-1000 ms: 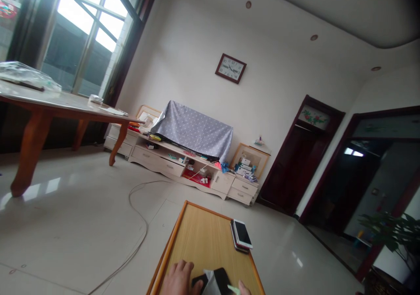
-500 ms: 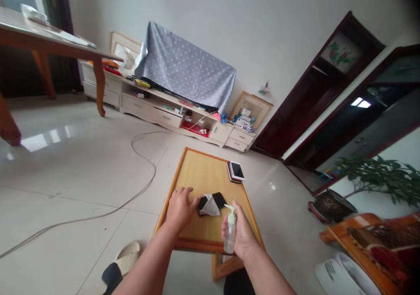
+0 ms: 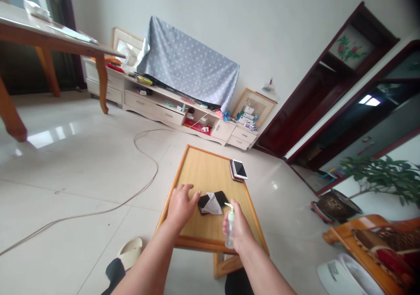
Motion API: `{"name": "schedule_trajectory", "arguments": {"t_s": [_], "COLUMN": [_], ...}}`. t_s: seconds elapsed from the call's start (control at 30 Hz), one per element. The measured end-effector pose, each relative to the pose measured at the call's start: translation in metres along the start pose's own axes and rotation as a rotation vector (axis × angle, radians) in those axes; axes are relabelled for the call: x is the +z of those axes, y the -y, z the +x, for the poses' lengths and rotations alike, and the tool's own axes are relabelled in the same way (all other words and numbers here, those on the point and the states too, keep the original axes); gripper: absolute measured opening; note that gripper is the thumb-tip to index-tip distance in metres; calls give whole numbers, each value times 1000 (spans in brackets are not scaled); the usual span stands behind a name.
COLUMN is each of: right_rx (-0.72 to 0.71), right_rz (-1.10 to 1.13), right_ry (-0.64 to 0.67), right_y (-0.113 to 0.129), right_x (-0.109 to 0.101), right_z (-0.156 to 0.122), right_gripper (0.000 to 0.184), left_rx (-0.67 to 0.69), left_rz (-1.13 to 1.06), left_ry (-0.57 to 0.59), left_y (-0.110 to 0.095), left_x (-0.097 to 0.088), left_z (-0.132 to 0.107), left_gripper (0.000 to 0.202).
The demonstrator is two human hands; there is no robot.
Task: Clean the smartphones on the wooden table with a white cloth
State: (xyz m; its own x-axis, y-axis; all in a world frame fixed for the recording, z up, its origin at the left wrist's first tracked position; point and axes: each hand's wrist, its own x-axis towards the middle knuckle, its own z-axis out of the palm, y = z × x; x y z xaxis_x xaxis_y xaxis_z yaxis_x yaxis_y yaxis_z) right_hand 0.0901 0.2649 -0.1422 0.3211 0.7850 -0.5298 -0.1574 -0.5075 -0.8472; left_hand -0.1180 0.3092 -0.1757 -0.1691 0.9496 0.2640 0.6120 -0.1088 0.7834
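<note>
My right hand is wrapped round a small clear pump bottle with a pale green pump head, held upright near the front right of the small wooden table. My left hand hovers over or rests on the left side of the tabletop, fingers apart and holding nothing; whether it touches the wood I cannot tell. Between the hands lies a black phone, partly covered by a light grey cloth. A stack of phones or small tablets, a white-framed one on top, sits at the table's far right edge.
A long cable runs over the tiled floor on the left. Beyond the table stands a low white cabinet with a draped dotted cloth. On the right are a potted plant, a wooden seat and a white bin.
The camera view has shifted slightly. Both hands keep nearly the same places over the table, the bottle still in my right hand; the phone and cloth look unmoved.
</note>
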Motion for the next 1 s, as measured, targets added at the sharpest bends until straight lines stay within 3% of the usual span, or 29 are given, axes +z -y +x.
{"name": "schedule_trajectory", "arguments": {"t_s": [0.43,1.0], "right_rx": [-135,-69], "right_rz": [-71,-100], "right_ry": [-107,-83], "right_y": [-5,-5], "right_x": [11,25], "right_z": [15,11], "right_gripper": [58,59], "left_rx": [-16,-42], "left_rz": [-26,-41], "left_ry": [-40,-71], "left_y": [4,8], "left_x": [-2,-6], "left_z": [2,3], "left_gripper": [40,41]}}
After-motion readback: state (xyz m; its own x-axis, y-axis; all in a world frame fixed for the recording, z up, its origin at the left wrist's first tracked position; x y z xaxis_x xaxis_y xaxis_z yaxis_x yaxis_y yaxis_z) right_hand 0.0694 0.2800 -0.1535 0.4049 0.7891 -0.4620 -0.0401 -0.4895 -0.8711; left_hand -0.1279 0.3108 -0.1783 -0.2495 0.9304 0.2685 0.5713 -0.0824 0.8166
